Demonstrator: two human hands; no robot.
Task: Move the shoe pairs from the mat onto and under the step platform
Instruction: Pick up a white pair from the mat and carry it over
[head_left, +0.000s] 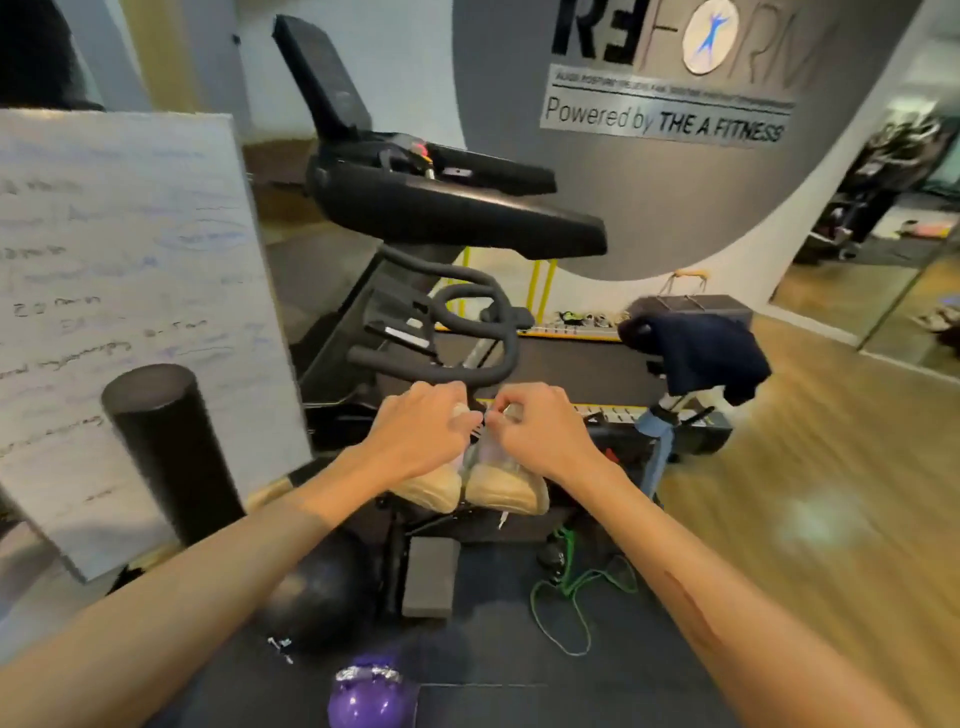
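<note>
Nearest, at the mat's (519, 649) near edge: a purple kettlebell (366, 699), with a black ball (317, 597) just left of it and a grey foam block (430, 576) beyond. To the right on the mat, a loose green cord (576, 587). Standing at the mat's left edge, a black foam roller (166, 447) against a whiteboard (130, 291) covered in blurred writing.

Further out, carried above the floor: a pair of pale cream shoes (470, 486), held side by side, heels toward the camera. Left hand (423, 434) curled round the top of the left shoe; right hand (540, 439) curled round the top of the right shoe, fingertips pinching near the laces. Both grips closed on the pair; exact finger placement hidden behind the knuckles.

Beyond the hands, an exercise bike (457, 332) with looping black handlebars, then a treadmill (519, 218), then a wall with a grey sign. To the right, wooden floor. No step platform identifiable for certain in this view, so the destination stays a guess.

Probably mid-carry, pair lifted and not yet set down. To do it well: hold both shoes level and pressed together, so neither slips or twists apart. Keep clear of the bike's handlebars just ahead. Find the platform first, then lower the pair squarely, toes aligned, before loosening either grip. Watch the green cord underfoot, a likely snag.
</note>
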